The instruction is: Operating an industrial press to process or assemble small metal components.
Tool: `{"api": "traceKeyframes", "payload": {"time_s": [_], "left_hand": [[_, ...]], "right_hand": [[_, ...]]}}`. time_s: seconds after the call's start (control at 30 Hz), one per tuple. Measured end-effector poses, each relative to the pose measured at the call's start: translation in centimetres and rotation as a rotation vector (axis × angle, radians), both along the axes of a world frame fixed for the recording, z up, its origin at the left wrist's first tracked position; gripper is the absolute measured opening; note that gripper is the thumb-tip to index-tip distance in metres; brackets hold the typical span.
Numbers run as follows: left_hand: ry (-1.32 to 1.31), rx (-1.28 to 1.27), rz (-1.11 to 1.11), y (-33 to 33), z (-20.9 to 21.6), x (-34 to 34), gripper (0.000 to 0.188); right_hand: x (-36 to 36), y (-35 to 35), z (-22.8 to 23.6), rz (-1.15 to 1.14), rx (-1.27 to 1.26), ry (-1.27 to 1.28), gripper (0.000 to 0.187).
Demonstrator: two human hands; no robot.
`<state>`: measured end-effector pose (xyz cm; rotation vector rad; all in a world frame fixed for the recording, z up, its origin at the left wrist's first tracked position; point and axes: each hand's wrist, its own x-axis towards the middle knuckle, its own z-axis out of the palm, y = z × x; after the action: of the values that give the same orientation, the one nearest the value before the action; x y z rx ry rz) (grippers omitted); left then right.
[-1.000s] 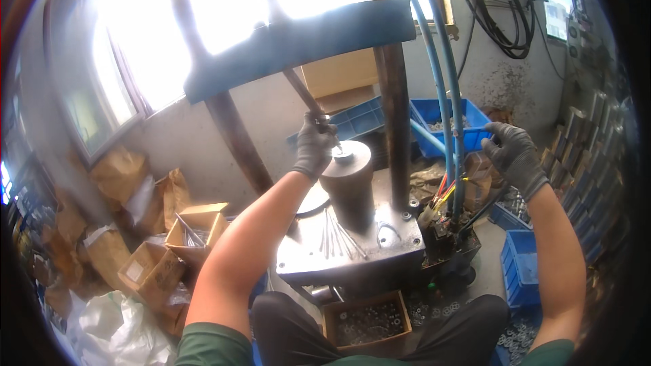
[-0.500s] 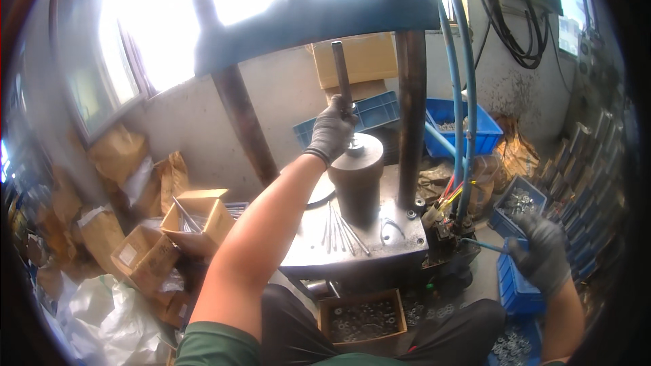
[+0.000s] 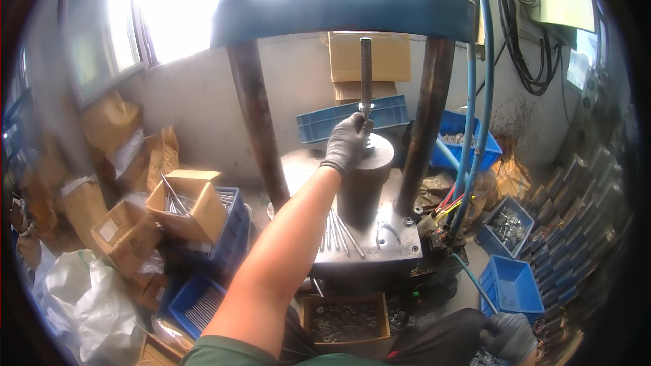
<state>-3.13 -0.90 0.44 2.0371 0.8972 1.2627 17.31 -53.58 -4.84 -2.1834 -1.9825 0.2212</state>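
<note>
Under the blue press crossbeam, a dark upright rod [image 3: 366, 71] rises above a thick dark cylinder [image 3: 366, 179]. A silvery ring-like piece [image 3: 366, 107] sits at the rod's lower end. My gloved left hand [image 3: 348, 139] is closed around the metal rod just below that ring; the fingers hide most of the gripped part. At the lower right, my gloved right hand [image 3: 512, 337] is closed at the lower end of a thin blue lever [image 3: 473, 280]. Several thin metal rods [image 3: 339, 234] and pliers [image 3: 388, 232] lie on the metal press table [image 3: 369, 247].
Blue hoses [image 3: 472, 108] run down beside the right press column [image 3: 428, 102]. Blue bins [image 3: 512, 285] stand at right, some with small metal parts. A shallow box [image 3: 347, 315] of washer-like parts lies below the table. Cardboard boxes [image 3: 196, 203] and a white sack [image 3: 95, 305] are at left.
My right hand has moved down and toward me, and the blue lever has swung down with it. The left hand stays at the rod. The view has shifted.
</note>
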Motion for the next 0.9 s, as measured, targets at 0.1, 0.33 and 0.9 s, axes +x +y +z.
{"api": "traceKeyframes", "payload": {"time_s": [0.1, 0.33, 0.9], "left_hand": [[0.039, -0.007, 0.004, -0.4, 0.3, -0.1, 0.029], [0.048, -0.078, -0.010, -1.0, 0.7, -0.3, 0.030], [0.007, -0.102, -0.052, -0.9, 0.6, -0.4, 0.033]], "right_hand": [[-1.6, -0.6, -0.2, -0.209, 0.050, 0.106, 0.011], [-2.7, -0.5, -0.5, -0.221, 0.080, 0.008, 0.009], [-3.2, -0.2, -0.3, -0.295, 0.144, 0.094, 0.010]]}}
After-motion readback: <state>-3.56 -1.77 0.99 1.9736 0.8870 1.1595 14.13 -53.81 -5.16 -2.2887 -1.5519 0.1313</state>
